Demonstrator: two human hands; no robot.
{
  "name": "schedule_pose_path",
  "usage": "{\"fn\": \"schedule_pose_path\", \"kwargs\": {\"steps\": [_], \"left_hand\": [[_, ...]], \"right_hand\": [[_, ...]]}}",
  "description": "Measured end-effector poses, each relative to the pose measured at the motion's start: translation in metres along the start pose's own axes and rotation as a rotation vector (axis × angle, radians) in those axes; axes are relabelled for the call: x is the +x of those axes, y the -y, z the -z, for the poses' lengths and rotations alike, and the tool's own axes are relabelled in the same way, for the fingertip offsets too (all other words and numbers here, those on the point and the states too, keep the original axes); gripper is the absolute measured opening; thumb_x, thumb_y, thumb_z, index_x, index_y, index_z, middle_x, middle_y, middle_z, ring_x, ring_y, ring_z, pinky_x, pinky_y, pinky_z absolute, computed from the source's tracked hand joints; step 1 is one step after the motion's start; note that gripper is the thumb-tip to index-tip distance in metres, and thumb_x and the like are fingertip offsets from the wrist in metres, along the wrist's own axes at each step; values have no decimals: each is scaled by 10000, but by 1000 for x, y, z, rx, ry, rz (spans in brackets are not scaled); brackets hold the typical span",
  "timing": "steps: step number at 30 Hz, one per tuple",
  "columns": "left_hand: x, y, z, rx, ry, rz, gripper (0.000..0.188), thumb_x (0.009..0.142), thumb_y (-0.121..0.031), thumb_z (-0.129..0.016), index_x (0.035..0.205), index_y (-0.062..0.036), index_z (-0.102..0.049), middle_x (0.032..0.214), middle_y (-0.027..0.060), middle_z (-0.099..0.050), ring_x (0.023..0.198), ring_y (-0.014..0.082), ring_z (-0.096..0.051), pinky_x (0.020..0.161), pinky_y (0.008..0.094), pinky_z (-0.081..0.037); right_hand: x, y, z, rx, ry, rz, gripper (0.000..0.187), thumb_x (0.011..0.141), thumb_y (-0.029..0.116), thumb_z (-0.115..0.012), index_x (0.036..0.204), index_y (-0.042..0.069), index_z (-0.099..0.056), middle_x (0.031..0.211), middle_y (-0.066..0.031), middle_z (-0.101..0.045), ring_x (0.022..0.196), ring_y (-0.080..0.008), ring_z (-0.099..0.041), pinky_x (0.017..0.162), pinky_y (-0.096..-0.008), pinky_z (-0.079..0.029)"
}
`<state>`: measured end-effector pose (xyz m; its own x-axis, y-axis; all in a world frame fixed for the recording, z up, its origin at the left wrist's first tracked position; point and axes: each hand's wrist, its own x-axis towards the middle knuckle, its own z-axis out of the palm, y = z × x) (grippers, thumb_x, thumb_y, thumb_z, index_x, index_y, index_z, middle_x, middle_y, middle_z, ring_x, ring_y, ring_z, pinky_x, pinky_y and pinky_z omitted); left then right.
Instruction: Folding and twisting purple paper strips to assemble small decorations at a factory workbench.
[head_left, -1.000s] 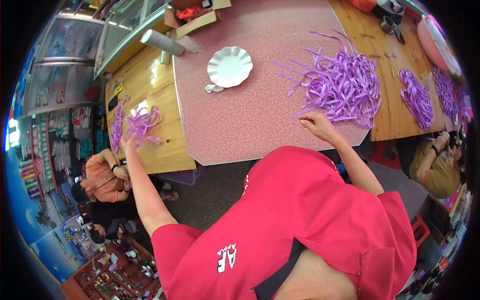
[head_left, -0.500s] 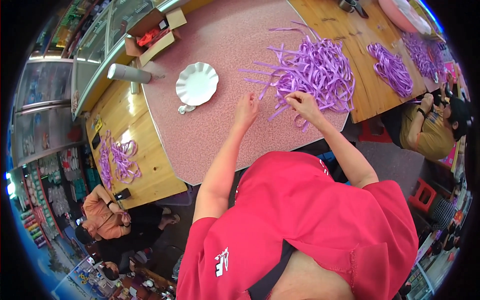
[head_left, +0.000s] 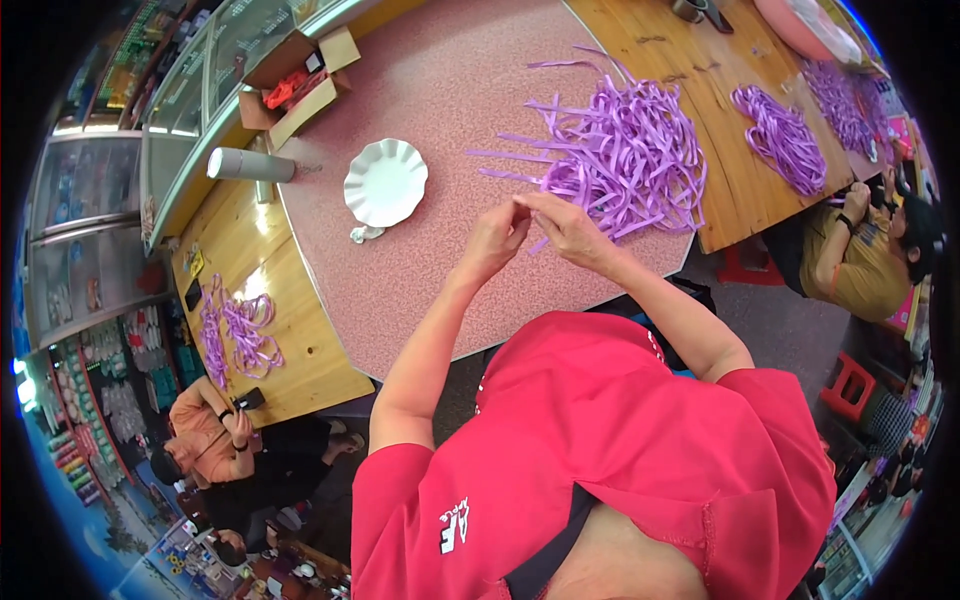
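Note:
My left hand [head_left: 493, 242] and my right hand [head_left: 570, 232] meet over the pink speckled tabletop, fingertips touching. Both are closed in a pinch. Whatever lies between the fingertips is too small or hidden to make out. Just beyond and to the right of my right hand spreads a large loose heap of purple ribbons [head_left: 640, 150], with several strip ends trailing left across the table. One short ribbon end shows beneath my right hand. To the left of my hands sits a white plate with a wavy rim [head_left: 386, 182], a small whitish lump [head_left: 366, 234] at its near edge.
A grey bottle [head_left: 250, 164] lies or leans at the left table edge, near an open cardboard box [head_left: 300, 85] holding red items. More purple ribbon bundles lie on the wooden tables right [head_left: 780, 138] and left [head_left: 245, 330]. A person sits at each side.
My hands have come together: the right moved left, away from the ribbon heap, and their fingertips now touch. The person at left has raised their hands.

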<state>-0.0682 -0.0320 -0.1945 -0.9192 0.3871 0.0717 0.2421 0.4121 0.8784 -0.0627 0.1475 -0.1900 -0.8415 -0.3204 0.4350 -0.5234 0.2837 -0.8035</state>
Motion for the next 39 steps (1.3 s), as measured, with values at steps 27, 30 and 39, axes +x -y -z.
{"fn": "schedule_pose_path", "kwargs": {"steps": [27,30,39], "left_hand": [[-32,133,128,1031,-133,468,546,896,-500,-584,1316,-154,-560,1503,165,-310,1411,409,-185,1112,619,-132],[-29,101,117,993,-299,141,489,904,-416,-614,1321,-166,-555,1471,165,-340,1378,404,-254,1118,573,-210],[-8,-21,86,155,49,-91,408,827,-82,-720,1216,-50,-603,1063,116,-644,978,257,-637,834,344,-515]], "right_hand": [[26,-22,-46,725,292,-883,183,919,201,-640,897,19,-631,757,-33,-634,599,-77,-561,533,-221,-451],[40,-8,-35,684,265,-984,164,918,193,-642,911,29,-635,744,-12,-611,545,-42,-488,467,-204,-381],[63,27,-17,668,304,-936,171,889,227,-671,892,58,-642,715,19,-566,522,-16,-412,437,-186,-281]]}}
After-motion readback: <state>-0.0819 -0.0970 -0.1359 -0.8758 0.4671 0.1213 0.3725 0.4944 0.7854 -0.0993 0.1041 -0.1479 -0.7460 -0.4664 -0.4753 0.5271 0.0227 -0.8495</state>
